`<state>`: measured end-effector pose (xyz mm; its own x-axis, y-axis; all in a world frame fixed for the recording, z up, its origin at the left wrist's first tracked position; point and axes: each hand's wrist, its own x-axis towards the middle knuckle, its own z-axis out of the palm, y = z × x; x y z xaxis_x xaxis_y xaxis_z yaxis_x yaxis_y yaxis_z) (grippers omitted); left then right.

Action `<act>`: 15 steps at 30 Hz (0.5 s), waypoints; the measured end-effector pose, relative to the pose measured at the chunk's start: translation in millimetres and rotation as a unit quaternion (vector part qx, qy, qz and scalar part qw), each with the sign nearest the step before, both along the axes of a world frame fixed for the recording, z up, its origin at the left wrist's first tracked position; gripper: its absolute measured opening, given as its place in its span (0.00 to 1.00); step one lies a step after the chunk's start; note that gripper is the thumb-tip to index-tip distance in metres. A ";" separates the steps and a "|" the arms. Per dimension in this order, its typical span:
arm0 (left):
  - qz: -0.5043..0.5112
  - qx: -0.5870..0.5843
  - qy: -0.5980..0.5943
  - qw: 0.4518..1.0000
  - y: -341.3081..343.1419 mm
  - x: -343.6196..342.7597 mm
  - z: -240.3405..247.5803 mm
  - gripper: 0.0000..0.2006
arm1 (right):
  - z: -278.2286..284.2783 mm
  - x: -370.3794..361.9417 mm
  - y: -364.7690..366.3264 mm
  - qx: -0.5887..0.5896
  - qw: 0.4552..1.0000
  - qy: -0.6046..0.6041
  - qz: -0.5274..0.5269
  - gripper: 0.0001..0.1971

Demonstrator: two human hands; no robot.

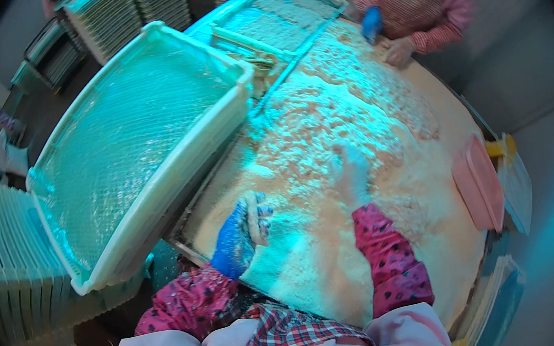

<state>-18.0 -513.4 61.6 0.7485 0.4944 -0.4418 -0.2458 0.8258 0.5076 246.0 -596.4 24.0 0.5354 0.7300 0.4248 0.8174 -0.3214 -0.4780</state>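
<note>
My left hand (pixel 233 242), in a blue glove dusted with crumbs, is closed around a pale, elongated, crumb-coated piece (pixel 254 219) held upright near the table's left side. My right hand (pixel 351 174), in a thin whitish glove, is at the near edge of a heap of crumb-coated pieces (pixel 324 107). Its fingers blur into the pale pieces, so what they hold, if anything, does not show. Loose pale crumbs (pixel 317 266) cover the table around both hands.
A large white tray (pixel 156 210) lined with clear film stands tilted at the left. Beyond it lies a filled tray (pixel 277 15). Across the table a co-worker (pixel 412 1) handles pieces. A pink tub (pixel 478 185) sits at the right edge; stacked trays (pixel 14 249) stand left.
</note>
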 end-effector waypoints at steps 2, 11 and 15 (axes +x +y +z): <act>0.070 0.045 -0.076 0.994 34.4 -16.0 39.6 0.23 | 1.9 20.4 24.8 -0.047 0.991 -0.122 -0.004 0.12; -0.032 0.392 0.376 0.839 153.8 -164.9 60.0 0.25 | -8.0 43.3 46.9 -0.057 0.998 0.007 0.015 0.06; 0.101 0.455 0.311 0.828 155.4 -161.5 43.5 0.21 | 9.6 37.3 20.8 0.097 0.960 0.263 -0.012 0.08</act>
